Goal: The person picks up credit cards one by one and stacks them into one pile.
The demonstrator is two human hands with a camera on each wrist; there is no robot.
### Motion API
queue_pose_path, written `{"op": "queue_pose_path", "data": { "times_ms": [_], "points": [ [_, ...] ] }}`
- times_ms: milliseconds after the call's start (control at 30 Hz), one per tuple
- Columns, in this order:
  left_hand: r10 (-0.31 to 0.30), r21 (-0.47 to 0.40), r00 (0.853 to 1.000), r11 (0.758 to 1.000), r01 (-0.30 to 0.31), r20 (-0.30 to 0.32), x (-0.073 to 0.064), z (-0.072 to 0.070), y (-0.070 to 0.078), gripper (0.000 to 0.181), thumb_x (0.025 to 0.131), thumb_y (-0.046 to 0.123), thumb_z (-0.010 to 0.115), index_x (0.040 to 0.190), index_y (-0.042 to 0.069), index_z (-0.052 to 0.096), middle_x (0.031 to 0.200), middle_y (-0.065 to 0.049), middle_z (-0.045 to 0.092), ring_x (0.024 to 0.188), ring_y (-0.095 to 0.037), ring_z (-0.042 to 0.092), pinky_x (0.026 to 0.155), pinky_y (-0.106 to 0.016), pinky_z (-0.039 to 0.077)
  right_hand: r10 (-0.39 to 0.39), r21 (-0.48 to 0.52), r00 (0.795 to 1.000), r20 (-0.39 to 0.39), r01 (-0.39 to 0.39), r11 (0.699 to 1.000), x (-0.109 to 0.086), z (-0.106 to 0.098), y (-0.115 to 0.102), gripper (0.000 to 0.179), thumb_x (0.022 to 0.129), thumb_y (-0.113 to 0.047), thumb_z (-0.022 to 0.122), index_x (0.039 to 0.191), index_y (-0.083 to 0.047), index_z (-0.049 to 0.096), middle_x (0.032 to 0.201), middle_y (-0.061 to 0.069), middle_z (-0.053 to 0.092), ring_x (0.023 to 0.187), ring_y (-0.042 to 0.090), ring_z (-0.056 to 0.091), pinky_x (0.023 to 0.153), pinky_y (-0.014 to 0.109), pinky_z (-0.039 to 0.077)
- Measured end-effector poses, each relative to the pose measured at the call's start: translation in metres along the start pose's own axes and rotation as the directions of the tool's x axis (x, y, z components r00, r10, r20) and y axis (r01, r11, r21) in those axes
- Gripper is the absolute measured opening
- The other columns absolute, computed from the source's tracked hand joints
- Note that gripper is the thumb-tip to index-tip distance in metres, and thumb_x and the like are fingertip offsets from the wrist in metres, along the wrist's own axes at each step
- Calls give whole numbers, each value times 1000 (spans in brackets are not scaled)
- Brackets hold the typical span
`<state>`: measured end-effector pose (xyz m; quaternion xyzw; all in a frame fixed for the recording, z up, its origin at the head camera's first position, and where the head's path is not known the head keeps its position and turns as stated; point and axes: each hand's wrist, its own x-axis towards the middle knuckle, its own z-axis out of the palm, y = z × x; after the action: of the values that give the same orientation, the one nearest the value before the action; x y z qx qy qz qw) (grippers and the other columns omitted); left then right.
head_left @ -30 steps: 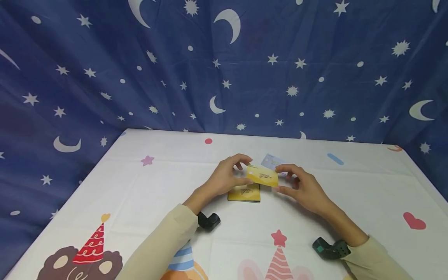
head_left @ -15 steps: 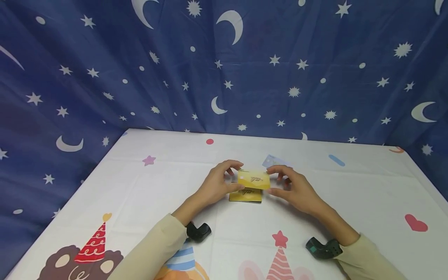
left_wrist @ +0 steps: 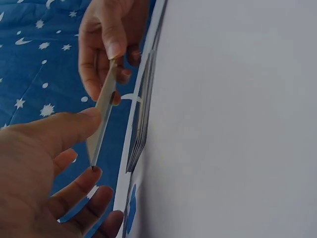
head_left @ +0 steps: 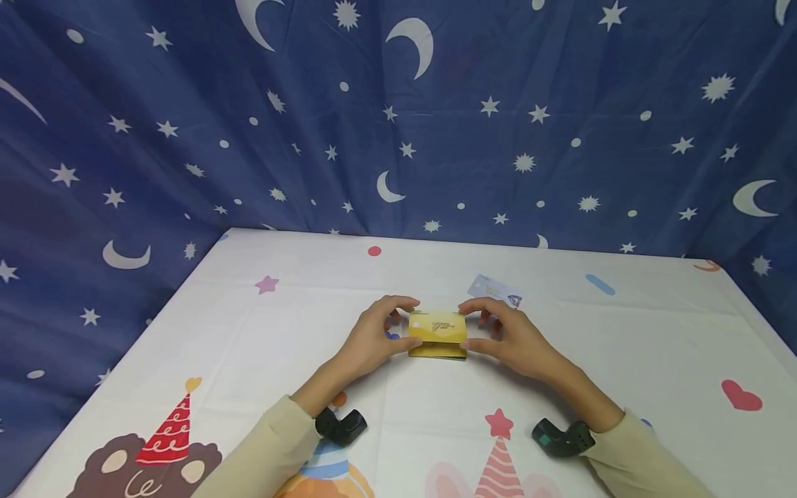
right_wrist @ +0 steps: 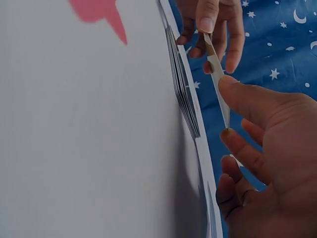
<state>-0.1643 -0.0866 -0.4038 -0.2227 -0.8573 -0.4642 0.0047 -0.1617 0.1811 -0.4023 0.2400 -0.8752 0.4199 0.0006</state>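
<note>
A yellow card [head_left: 438,327] is held level between both hands, a little above a stack of several cards [head_left: 438,351] with a yellow one on top. My left hand [head_left: 371,340] pinches the card's left end between thumb and fingertip; my right hand [head_left: 512,340] pinches its right end the same way. The left wrist view shows the held card [left_wrist: 102,114] edge-on, apart from the layered stack [left_wrist: 140,119]. From the right wrist, a gap also shows between the card [right_wrist: 218,82] and the stack [right_wrist: 182,89]. Most of the stack's top is hidden in the head view.
A pale blue card [head_left: 495,289] lies on the table just behind the right hand. The table wears a white printed cloth [head_left: 299,277]. A blue curtain [head_left: 311,111] with moons and stars hangs behind. Dark wrist devices [head_left: 563,438] sit on both forearms.
Both hands have carried the yellow card left and toward the front, levelling it and bringing it over the stack. More of the pale blue card shows now. The stack stays in place.
</note>
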Motion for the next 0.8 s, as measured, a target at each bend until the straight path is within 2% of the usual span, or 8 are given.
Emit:
{"op": "queue_pose_path", "data": {
  "times_ms": [267, 500, 800],
  "points": [
    [26, -11, 1000, 1000, -26, -17, -4, 4, -13, 54, 77, 15, 81, 126, 16, 58, 113, 2, 57, 96, -20, 51, 85, -36, 44, 26, -24, 1000, -8, -26, 999, 1, 10, 5, 52, 76, -19, 83, 123, -23, 60, 94, 2, 54, 82, 20, 47, 68, 29, 41],
    [37, -22, 999, 999, -38, -32, -3, 3, -17, 55, 76, 17, 82, 125, 17, 58, 115, 1, 57, 99, -18, 52, 87, -37, 44, 26, -9, 1000, -16, -26, 1000, 2, 12, 4, 52, 75, -19, 83, 122, -23, 61, 95, 2, 54, 82, 20, 47, 69, 30, 41],
    [70, -4, 998, 998, -70, -9, -2, 3, -19, 56, 75, 19, 83, 125, 14, 59, 115, 3, 58, 101, -17, 53, 87, -35, 45, 67, -17, 998, -6, -67, 998, -1, 12, 4, 51, 76, -21, 83, 122, -23, 61, 99, 0, 56, 86, 19, 47, 72, 32, 41]
  ]
}}
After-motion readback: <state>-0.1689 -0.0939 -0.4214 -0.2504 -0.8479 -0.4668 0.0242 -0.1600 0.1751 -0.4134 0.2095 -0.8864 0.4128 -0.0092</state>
